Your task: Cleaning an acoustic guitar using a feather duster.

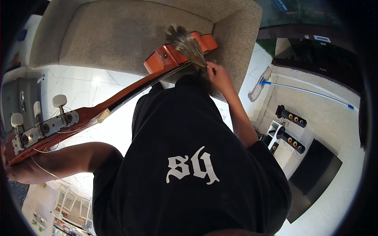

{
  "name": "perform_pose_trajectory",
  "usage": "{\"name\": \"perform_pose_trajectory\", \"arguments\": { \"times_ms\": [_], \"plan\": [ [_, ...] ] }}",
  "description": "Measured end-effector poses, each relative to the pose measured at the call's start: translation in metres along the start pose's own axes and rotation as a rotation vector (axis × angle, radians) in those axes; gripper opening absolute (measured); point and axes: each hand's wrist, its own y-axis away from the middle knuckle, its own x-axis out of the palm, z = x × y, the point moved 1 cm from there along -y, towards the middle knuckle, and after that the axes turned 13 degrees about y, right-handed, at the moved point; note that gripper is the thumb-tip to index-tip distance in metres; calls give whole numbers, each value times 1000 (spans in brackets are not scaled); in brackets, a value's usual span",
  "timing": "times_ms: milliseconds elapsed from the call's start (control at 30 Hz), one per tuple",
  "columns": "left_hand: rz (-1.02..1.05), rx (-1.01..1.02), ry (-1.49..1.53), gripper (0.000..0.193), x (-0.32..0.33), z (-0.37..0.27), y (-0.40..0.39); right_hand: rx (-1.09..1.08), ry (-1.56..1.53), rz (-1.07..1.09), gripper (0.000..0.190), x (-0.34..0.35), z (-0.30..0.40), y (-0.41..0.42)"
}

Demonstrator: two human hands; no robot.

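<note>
An orange-brown acoustic guitar (158, 60) slants across the view, its body by the sofa and its neck reaching down to the left. At the left rim my left hand (16, 174) grips the end of the guitar's headstock (85, 112), partly cut off by the picture's edge. White tuning pegs and loose string ends stick out from the headstock. My right hand (219, 76) holds a grey-brown feather duster (192, 48) near the base of its feathers. Those feathers lie over the guitar's body and hide part of it.
A beige fabric sofa (124, 32) stands in front of me on a marble-patterned tile floor (109, 78). To the right, a blue-handled mop (307, 93) leans by the wall, near black speakers (292, 118) and a wall-mounted television (314, 177). White chairs (72, 203) are at lower left.
</note>
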Motion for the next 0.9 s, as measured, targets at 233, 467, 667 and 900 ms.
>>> {"name": "perform_pose_trajectory", "arguments": {
  "times_ms": [233, 467, 667, 900],
  "plan": [
    [18, 32, -41, 57, -16, 4, 4, -163, -41, -100, 26, 13, 38, 12],
    [45, 73, -100, 57, -35, 7, 3, 44, 125, -162, 26, -6, 7, 3],
    [-14, -8, 8, 55, -37, 6, 9, -62, 45, -84, 26, -7, 16, 17],
    [-328, -279, -228, 54, -32, 3, 12, 149, 26, -164, 31, -22, -36, 12]
  ]
}}
